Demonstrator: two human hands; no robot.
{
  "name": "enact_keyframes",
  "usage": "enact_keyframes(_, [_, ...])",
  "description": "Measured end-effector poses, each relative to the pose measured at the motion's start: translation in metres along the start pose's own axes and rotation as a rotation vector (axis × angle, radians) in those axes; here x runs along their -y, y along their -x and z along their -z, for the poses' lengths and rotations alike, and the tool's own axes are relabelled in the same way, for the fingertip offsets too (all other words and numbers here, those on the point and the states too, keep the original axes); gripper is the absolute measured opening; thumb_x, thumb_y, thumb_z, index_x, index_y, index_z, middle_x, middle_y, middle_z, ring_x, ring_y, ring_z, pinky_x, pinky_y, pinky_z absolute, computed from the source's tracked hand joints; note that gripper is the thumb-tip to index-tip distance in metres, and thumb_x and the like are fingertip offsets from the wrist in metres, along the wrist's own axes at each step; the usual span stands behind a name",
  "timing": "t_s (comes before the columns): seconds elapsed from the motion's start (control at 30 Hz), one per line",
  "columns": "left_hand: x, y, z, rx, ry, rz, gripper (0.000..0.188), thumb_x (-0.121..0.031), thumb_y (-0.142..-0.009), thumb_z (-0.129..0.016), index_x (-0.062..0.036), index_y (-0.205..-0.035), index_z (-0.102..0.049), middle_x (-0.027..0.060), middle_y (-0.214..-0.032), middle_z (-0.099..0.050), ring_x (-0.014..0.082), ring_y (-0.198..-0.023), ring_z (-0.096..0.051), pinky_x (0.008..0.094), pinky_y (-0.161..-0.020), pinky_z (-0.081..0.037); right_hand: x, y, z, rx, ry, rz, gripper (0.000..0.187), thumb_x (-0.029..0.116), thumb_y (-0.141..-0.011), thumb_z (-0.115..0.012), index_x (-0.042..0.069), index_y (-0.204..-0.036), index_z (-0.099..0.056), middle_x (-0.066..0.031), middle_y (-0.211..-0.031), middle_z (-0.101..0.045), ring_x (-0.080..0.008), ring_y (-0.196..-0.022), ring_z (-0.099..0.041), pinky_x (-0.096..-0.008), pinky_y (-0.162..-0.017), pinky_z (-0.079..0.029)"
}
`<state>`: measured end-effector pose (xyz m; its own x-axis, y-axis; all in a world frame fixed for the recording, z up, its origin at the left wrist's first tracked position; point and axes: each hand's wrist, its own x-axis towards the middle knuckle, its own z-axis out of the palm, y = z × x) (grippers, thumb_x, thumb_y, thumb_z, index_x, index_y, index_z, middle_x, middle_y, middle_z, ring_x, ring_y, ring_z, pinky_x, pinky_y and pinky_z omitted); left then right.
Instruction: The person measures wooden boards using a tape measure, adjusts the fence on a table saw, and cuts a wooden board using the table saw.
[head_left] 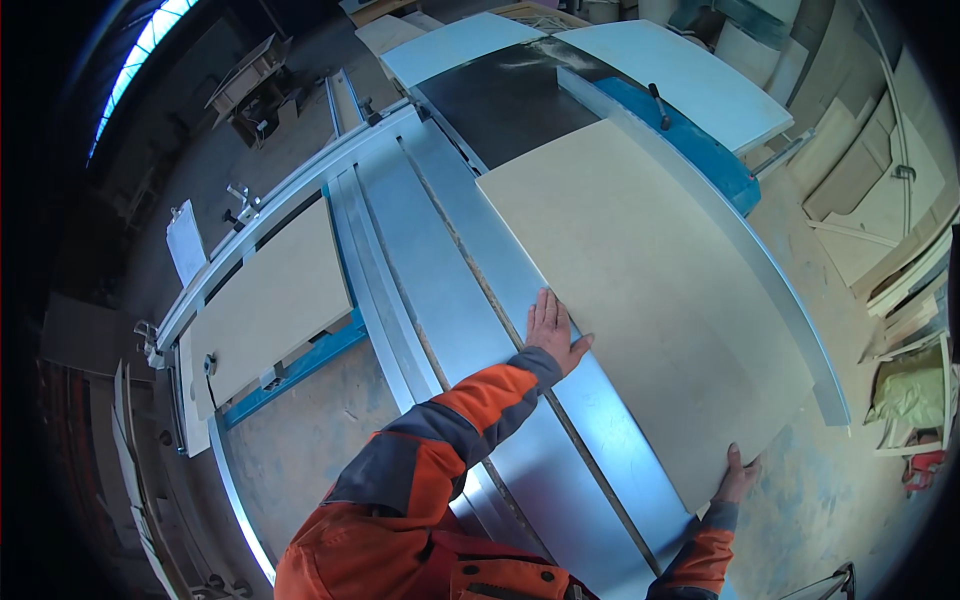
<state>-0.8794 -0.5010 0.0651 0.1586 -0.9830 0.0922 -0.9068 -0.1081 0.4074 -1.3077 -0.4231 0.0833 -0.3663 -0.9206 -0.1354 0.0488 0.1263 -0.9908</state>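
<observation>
A large pale wooden board (650,290) lies flat on a panel saw, its left edge along the metal sliding table (430,215). My left hand (553,330) rests at that edge, fingers stretched out flat and thumb apart toward the board. At the board's near end, my right hand (738,475) grips the edge. Its thumb shows on top while the other fingers are partly hidden at the edge. Along the board's right side runs a long metal fence (740,225).
Left of the sliding table, a second board (270,300) lies on a blue-edged outrigger frame (290,372). Beyond the dark saw top (510,95) stand white table panels (680,75) and a blue fence carriage (690,135). Sheet offcuts (880,180) lean at the right.
</observation>
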Motion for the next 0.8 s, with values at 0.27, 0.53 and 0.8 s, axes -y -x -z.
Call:
enact_keyframes(0.27, [0.054,-0.052,0.015,-0.024,-0.038,0.003,0.087,-0.046,-0.086,-0.06,0.0149,-0.14,-0.031,0.0325,-0.153,-0.02,0.0439,-0.146,-0.011,0.0542,-0.116,-0.016,-0.01,-0.018,-0.064,0.012,-0.127,0.027,0.054,0.006,-0.085,-0.067,-0.004,-0.133,-0.044,-0.0151,-0.12,-0.06,-0.0257,-0.106,-0.06,-0.0371,-0.095,-0.046])
enact_keyframes(0.53, [0.106,-0.106,0.04,-0.052,-0.042,0.046,0.084,-0.045,-0.084,-0.062,0.0149,-0.137,-0.036,0.0306,-0.152,-0.024,0.0416,-0.146,-0.014,0.0532,-0.117,-0.015,-0.006,-0.032,-0.149,0.029,-0.193,0.005,0.056,0.004,-0.085,-0.067,-0.002,-0.135,-0.041,-0.0149,-0.121,-0.059,-0.0258,-0.107,-0.059,-0.0381,-0.096,-0.045])
enact_keyframes(0.8, [0.127,-0.138,0.048,-0.076,-0.018,0.054,0.085,-0.043,-0.084,-0.063,0.0105,-0.142,-0.03,0.0287,-0.152,-0.025,0.0428,-0.145,-0.015,0.0538,-0.116,-0.018,-0.005,-0.041,-0.191,0.01,0.026,0.173,0.071,0.01,-0.083,-0.071,-0.002,-0.143,-0.034,-0.0215,-0.144,-0.039,-0.0308,-0.131,-0.04,-0.0412,-0.109,-0.032])
